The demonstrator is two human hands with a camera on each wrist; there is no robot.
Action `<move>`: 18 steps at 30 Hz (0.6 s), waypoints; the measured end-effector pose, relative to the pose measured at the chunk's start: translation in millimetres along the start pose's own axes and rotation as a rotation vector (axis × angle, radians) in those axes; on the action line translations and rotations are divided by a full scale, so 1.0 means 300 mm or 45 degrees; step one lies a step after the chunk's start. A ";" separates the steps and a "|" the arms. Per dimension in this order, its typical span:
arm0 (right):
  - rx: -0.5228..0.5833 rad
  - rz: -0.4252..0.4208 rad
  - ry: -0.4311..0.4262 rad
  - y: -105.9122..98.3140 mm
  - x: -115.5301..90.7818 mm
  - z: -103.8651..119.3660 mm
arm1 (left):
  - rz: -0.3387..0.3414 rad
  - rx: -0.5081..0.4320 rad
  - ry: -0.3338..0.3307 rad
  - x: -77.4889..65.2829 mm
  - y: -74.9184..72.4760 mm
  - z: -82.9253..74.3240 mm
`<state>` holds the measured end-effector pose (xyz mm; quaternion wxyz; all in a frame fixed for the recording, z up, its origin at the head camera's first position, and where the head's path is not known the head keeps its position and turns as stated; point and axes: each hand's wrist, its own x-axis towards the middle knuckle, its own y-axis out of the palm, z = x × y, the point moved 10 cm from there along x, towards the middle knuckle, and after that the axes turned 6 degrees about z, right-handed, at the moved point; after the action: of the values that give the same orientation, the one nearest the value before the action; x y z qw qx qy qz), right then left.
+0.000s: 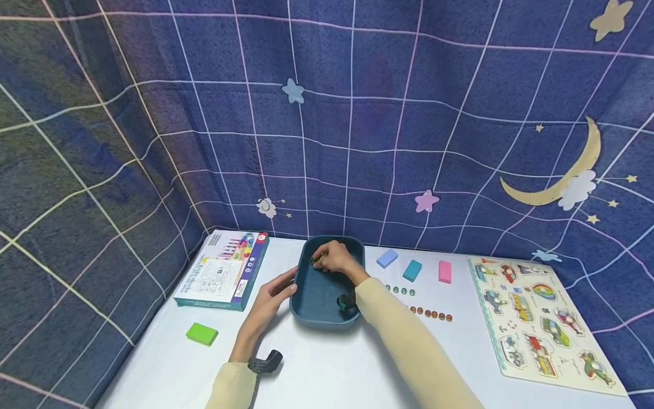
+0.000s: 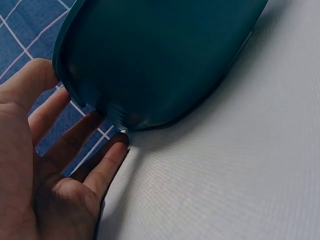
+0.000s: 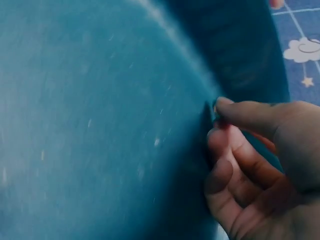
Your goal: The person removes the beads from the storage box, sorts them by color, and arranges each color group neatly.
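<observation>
A dark teal plastic tub (image 1: 319, 307) stands on the white table. My left hand (image 1: 272, 296) is at its left side, with the thumb and fairly straight fingers (image 2: 107, 167) against the outer wall and rim. Inside the tub, near its far left wall, my right hand (image 1: 333, 257) pinches a small dark bead-like piece (image 3: 216, 108) between thumb and fingertips. Most of that piece is hidden by the fingers, so its exact kind cannot be told. To the tub's right lie a row of small green round pieces (image 1: 403, 291) and a row of orange-brown ones (image 1: 434, 314).
Blue (image 1: 387, 258), teal (image 1: 412, 270) and pink blocks (image 1: 445, 271) lie right of the tub. A picture puzzle board (image 1: 521, 352) is at far right. On the left are a flat box (image 1: 217, 278) and a green block (image 1: 201, 334). A dark blue curtain (image 1: 327, 142) hangs behind.
</observation>
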<state>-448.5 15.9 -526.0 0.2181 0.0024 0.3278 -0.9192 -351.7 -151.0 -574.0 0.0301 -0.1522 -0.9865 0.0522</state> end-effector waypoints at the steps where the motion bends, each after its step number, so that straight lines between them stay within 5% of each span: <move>1: -0.023 -0.003 -0.011 0.004 0.001 0.003 | 0.001 0.006 0.002 0.000 -0.001 -0.001; 10: -0.320 -0.038 -0.105 0.017 0.011 0.047 | 0.002 0.010 0.011 -0.005 -0.007 -0.010; 18: -0.083 0.059 -0.067 -0.020 -0.008 0.028 | 0.006 -0.006 0.017 -0.001 -0.003 -0.009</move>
<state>-447.4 16.0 -515.5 0.2478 -0.0212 0.3517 -0.9025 -351.4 -151.7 -571.2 0.0362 -0.1550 -0.9860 0.0491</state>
